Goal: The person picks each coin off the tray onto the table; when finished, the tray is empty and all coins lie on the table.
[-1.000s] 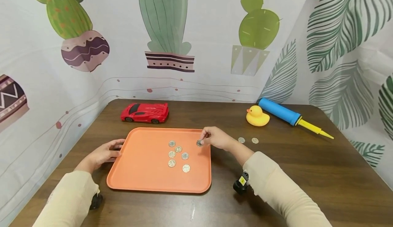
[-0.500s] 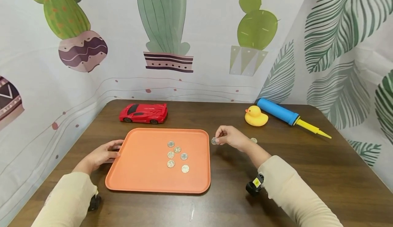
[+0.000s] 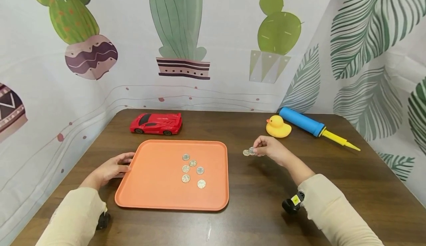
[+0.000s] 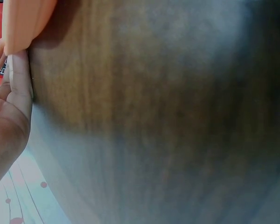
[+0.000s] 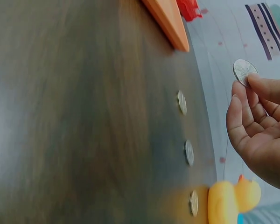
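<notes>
My right hand (image 3: 271, 150) pinches a silver coin (image 5: 245, 71) between thumb and fingertips, above the table to the right of the orange tray (image 3: 146, 187). Three more coins lie in a row on the wood beneath it, the nearest to the tray being one coin (image 5: 182, 102), then a second coin (image 5: 189, 153) and a third coin (image 5: 193, 203); the hand partly covers this row in the head view. At the tray's left rim my left hand (image 3: 110, 167) holds the edge with thumb and fingers. Several coins, among them a coin (image 3: 201, 184), lie flat on the tray's right half.
Behind the tray stands a red toy car (image 3: 156, 123). A yellow rubber duck (image 3: 278, 126) sits beyond the right hand, beside a blue and yellow hand pump (image 3: 303, 122). The brown table (image 3: 259, 224) ends at a printed cloth backdrop (image 3: 229, 28).
My right hand has moved right, from over the tray's right rim to over the coins on the table, carrying its coin along. My left hand and the tray have stayed put.
</notes>
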The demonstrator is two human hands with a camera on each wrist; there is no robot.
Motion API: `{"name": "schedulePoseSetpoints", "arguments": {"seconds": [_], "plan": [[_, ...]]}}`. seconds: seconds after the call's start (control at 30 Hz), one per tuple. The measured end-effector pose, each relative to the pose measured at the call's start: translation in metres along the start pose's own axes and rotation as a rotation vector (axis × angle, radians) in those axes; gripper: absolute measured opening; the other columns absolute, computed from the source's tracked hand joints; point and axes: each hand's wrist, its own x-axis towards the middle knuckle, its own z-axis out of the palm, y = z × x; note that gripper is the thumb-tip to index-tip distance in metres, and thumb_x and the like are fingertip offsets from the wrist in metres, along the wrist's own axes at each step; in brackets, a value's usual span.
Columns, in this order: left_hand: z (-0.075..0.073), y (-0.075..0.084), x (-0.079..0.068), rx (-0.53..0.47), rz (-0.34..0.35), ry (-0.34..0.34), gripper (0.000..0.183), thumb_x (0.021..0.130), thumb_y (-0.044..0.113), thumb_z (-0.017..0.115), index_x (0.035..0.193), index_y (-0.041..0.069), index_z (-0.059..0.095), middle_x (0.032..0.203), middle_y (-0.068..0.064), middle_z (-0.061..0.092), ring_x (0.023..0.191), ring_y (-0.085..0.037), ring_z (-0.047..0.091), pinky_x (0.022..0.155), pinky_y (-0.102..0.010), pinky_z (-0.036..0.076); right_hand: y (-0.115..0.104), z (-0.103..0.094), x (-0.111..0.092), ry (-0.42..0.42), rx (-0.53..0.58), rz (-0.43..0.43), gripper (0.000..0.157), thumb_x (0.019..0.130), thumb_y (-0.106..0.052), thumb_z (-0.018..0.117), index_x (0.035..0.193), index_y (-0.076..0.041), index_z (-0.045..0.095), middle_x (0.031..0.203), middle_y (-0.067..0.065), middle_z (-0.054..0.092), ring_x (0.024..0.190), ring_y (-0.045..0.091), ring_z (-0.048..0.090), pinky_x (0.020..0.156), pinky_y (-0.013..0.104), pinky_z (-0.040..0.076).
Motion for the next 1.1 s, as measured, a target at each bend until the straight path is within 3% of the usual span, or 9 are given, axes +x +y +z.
{"name": "schedulePoseSetpoints", "arguments": {"seconds": [0.33, 0.63, 1.1], "plan": [[-0.001, -0.002, 0.002, 0.003, -0.001, 0.004, 0.061, 0.084, 0.003, 0.050, 0.133, -0.008, 0.015, 0.123, -0.030, 0.028, 0.097, -0.025, 0.050, 0.081, -0.041, 0.042, 0.020, -0.028, -0.016, 0.085, -0.038, 0.044, 0.014, 0.080, 0.005, 0.053, 0.089, 0.013, 0.045, 0.076, 0.008, 0.049, 0.069, 0.015, 0.052, 0.068, 0.031, 0.047], [-0.001, -0.002, 0.001, 0.000, -0.005, 0.008, 0.061, 0.083, 0.001, 0.050, 0.133, -0.008, 0.015, 0.123, -0.031, 0.027, 0.097, -0.025, 0.050, 0.080, -0.041, 0.042, 0.032, -0.048, -0.027, 0.155, -0.067, 0.122, 0.017, 0.081, 0.003, 0.054, 0.092, 0.012, 0.045, 0.081, 0.011, 0.048, 0.071, 0.014, 0.051, 0.067, 0.028, 0.047], [0.001, 0.000, 0.000, 0.012, -0.008, 0.013, 0.061, 0.083, 0.002, 0.050, 0.132, -0.008, 0.016, 0.123, -0.031, 0.028, 0.099, -0.027, 0.048, 0.081, -0.042, 0.042, 0.055, -0.073, -0.038, 0.224, -0.118, 0.156, 0.018, 0.082, 0.000, 0.050, 0.094, 0.013, 0.044, 0.082, 0.009, 0.051, 0.071, 0.013, 0.051, 0.065, 0.027, 0.047]]}}
